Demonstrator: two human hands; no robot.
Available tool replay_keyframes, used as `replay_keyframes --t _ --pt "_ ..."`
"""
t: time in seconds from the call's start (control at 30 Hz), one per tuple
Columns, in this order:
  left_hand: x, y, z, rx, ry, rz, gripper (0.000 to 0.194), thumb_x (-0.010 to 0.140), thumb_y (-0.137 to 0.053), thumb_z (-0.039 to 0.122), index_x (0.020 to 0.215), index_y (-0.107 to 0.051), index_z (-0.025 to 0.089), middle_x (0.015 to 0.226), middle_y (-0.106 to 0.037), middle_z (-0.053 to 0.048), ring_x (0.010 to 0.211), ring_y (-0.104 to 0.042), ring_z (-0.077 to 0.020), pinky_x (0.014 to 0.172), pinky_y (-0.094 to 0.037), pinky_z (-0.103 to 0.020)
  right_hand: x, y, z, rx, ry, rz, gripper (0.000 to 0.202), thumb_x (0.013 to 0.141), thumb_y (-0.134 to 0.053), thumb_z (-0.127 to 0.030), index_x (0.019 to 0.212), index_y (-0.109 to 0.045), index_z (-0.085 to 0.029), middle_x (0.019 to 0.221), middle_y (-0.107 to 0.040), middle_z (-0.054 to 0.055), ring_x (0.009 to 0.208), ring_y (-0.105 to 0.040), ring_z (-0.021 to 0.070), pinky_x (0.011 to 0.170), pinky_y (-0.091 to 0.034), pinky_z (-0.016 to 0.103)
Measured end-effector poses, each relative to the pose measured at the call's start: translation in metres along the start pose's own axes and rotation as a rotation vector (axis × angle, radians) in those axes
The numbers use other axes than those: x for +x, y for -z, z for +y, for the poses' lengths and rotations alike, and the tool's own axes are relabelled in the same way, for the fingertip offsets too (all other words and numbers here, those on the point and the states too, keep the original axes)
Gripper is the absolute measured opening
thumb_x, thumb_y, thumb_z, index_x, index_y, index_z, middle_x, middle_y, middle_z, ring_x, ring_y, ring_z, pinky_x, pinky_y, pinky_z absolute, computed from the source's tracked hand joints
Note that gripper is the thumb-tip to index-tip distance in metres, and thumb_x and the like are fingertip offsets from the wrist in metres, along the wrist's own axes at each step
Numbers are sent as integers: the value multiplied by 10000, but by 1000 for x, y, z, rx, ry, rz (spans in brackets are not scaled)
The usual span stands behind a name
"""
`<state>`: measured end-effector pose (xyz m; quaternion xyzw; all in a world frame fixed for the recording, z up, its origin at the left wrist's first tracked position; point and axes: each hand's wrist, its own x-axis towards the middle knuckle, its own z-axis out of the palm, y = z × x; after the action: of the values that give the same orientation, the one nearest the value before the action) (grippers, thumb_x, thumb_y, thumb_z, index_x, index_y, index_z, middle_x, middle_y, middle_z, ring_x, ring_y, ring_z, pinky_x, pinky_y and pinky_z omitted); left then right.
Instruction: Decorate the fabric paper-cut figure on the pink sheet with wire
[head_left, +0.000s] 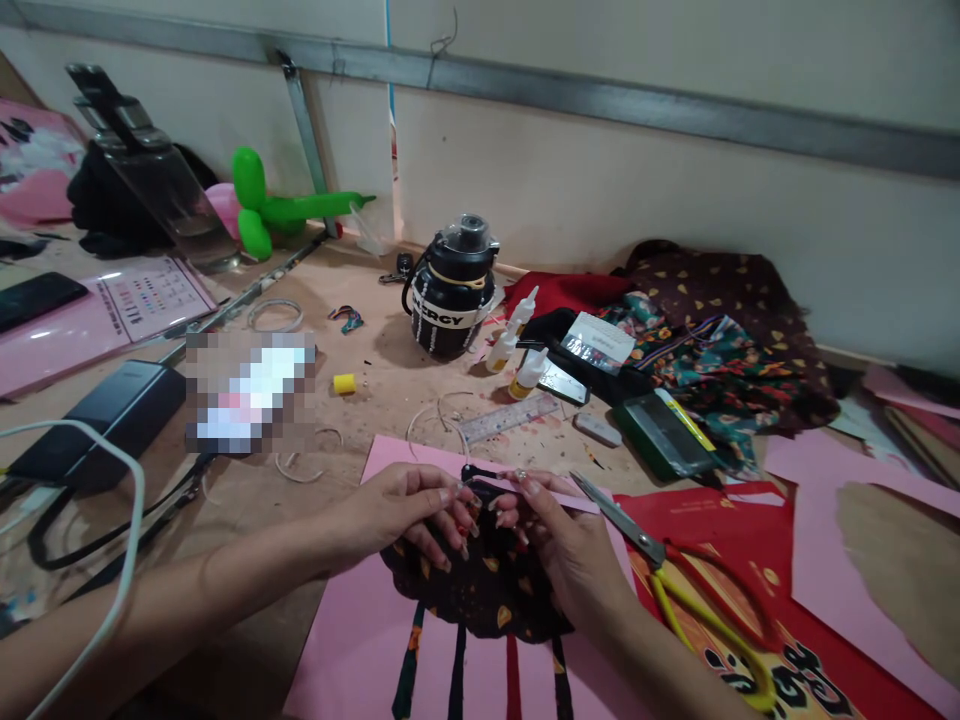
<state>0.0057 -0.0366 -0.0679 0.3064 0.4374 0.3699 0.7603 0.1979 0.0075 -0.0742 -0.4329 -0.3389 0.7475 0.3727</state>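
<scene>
My left hand (409, 515) is closed at the top edge of a dark brown fabric piece (502, 600) printed with small yellow motifs; its fingertips pinch near a narrow black strip (484, 475). Between the fingers of my right hand (566, 535) runs a thin pink paper strip (576, 497), whose end sticks out to the right. The fabric has a wavy lower edge and hangs over a pink sheet (345, 620). Below it, narrow fabric strips (513, 680) in dark green, black and red lie on the sheet. My fingers partly cover the fabric's upper edge.
Scissors (660, 555) with red and yellow handles lie right of my right hand on red printed paper (757, 580). Beyond stand small glue bottles (529, 372), a black bottle (450, 300), a clear ruler (514, 418) and heaped fabrics (705, 310). A lit phone (251, 390) and cables are left.
</scene>
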Motion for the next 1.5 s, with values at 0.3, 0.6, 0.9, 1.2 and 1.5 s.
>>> replay_keyframes --t 0.3,0.6,0.9,1.2,1.5 --pt "-1 -2 1 4 20 -39 269 852 -576 355 915 -644 103 838 -661 -74 632 -637 -107 549 -528 -195 -11 6 -6 -429 259 -12 167 830 -633 -364 864 -690 -211 759 -731 25 673 -684 145 618 -540 213" --pt "-1 0 -1 -46 5 -48 247 860 -578 329 928 -650 103 850 -667 -76 668 -651 -111 571 -544 -187 -14 13 -19 -941 1025 -311 326 813 -543 -47 1078 -634 -215 868 -728 53 745 -684 158 645 -557 251" --pt "-3 -1 -1 -83 22 -51 229 871 -568 312 944 -643 109 753 -687 -67 652 -664 -120 603 -554 -209 -11 16 -16 -1094 1257 -481 468 825 -521 -30 1263 -506 -193 881 -714 89 796 -665 179 642 -560 305" --pt "-4 -1 -3 -77 28 -44 246 879 -556 324 972 -635 110 757 -686 -69 630 -661 -115 610 -554 -209 -10 20 -18 -1269 1356 -569 422 867 -497 -79 1287 -476 -112 931 -719 129 818 -662 208 639 -546 324" --pt "-5 -3 -1 -132 22 -34 223 853 -597 323 903 -654 113 757 -670 -58 635 -635 -103 588 -552 -196 -12 16 -24 -1364 1413 -619 418 894 -414 -62 1309 -452 -90 964 -733 148 862 -686 216 682 -565 333"
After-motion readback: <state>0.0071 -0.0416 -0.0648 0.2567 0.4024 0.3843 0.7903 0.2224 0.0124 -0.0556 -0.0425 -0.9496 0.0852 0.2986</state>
